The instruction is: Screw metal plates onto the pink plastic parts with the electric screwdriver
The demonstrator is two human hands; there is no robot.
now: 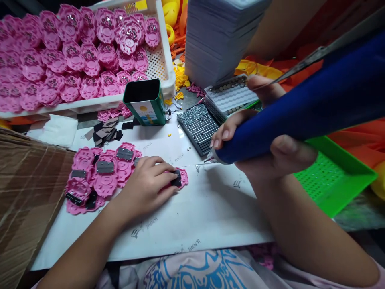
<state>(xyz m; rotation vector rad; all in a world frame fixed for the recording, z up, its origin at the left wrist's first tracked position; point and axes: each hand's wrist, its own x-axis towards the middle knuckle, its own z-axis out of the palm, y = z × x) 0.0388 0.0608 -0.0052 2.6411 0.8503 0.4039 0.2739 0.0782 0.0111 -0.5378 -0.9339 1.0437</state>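
My left hand presses down on a pink plastic casing lying on the white sheet, its fingers curled over the part. A dark rectangular piece shows on that casing beside my fingertips. My right hand is wrapped around a blue electric screwdriver, tilted with its tip down and to the left. The bit points near the lower corner of a black screw tray, apart from the casing. To the left of my left hand lie several pink casings with grey or black plates.
A white crate full of pink parts stands at the back left. Near it are a green tin, dark flat pads and a tall paper stack. A cardboard box borders the left, a green basket the right.
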